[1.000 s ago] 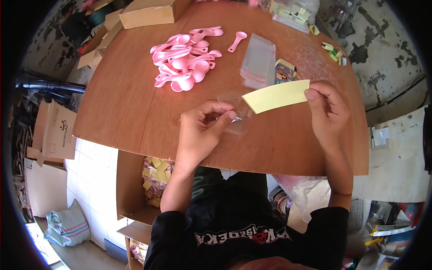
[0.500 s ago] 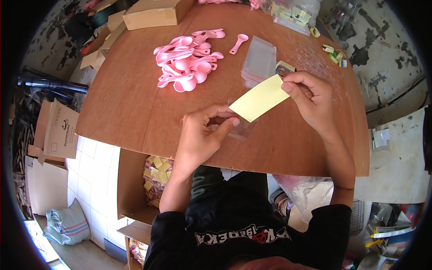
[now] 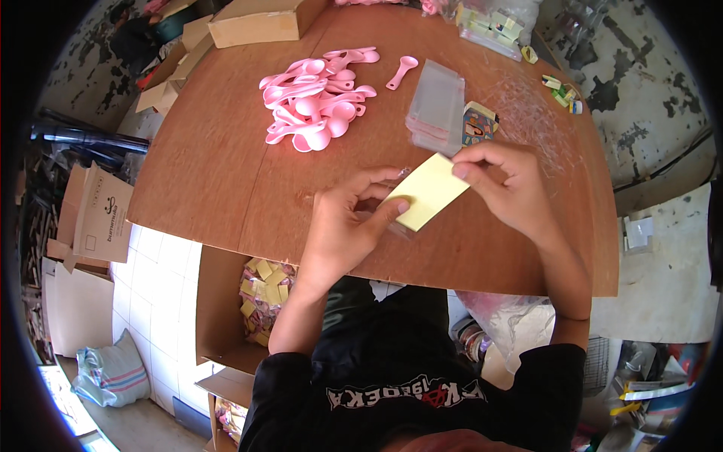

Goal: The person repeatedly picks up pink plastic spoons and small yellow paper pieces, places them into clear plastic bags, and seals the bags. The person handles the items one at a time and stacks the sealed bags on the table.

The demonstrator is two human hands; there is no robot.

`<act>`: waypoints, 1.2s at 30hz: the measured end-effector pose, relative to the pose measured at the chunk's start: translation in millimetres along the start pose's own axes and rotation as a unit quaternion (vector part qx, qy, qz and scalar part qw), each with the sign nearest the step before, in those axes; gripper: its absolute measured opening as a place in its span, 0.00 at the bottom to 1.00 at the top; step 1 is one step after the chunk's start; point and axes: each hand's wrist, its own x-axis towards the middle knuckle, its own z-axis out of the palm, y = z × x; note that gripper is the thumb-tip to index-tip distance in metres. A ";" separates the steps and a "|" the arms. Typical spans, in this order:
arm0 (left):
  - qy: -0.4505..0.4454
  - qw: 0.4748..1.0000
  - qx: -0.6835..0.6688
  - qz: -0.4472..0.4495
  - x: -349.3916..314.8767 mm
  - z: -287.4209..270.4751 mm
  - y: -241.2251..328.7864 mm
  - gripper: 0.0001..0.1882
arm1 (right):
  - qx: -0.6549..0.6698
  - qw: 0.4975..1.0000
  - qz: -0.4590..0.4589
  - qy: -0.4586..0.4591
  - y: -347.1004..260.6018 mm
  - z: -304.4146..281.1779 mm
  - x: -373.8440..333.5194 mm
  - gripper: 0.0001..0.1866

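A pale yellow paper card (image 3: 431, 194) is tilted in front of me, above the table. My right hand (image 3: 506, 181) pinches its upper right corner between thumb and fingers. My left hand (image 3: 350, 218) holds a small clear plastic bag (image 3: 398, 228), mostly hidden behind the card and fingers. The left thumb lies at the card's lower left end. Whether the card's end is inside the bag, I cannot tell. Just beyond the card lie a stack of clear plastic bags (image 3: 437, 105) and some printed cards (image 3: 479, 124). One pink measuring spoon (image 3: 402, 72) lies apart to the left of the stack.
A heap of pink spoons (image 3: 316, 98) covers the table's (image 3: 203, 151) left middle. Far back stand a cardboard box (image 3: 260, 22) and packs of bags (image 3: 489, 34). Small cut pieces (image 3: 563, 94) lie at the right. Below the near edge, an open carton (image 3: 218, 309) holds filled packets.
My right hand has brought the card left and down, to the left hand's thumb. The card is turned more steeply, and the printed cards beyond it show more.
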 end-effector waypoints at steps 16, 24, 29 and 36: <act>0.045 0.994 -0.031 0.095 -4.8 15.5 9.3 0.11 | 0.044 0.990 -0.057 -0.119 -19.7 12.6 -6.8 0.08; 0.059 0.978 0.014 0.202 -4.4 19.0 3.8 0.11 | -0.026 0.981 -0.066 -0.181 -25.1 9.0 -3.4 0.12; 0.041 0.978 0.015 0.202 -4.2 9.8 -0.5 0.17 | -0.075 0.972 -0.039 -0.221 -23.7 12.3 10.0 0.11; 0.010 0.997 -0.009 0.078 -12.3 -13.5 -13.3 0.16 | 0.101 0.944 -0.005 -0.314 9.6 -1.3 77.1 0.11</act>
